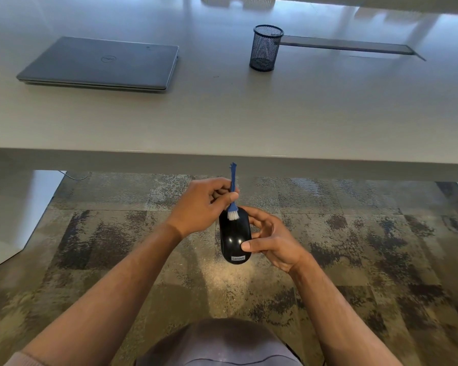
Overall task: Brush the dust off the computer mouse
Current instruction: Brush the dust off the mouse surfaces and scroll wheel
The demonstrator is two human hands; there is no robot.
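The right hand (pixel 271 240) pinched the black mouse (pixel 234 235) by its side, holding it over the carpet — likely so dust fell clear of the surface (pixel 222 114) — while the left hand (pixel 205 203) gripped the blue brush (pixel 233 196), bristles touching the mouse's far end.

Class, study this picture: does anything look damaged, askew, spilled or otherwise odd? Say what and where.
One thing: the far end of the blue brush handle, above the left hand, looks jagged, as if snapped. The black Lenovo mouse in the right hand looks intact; the closed laptop and mesh pen cup sit normally.
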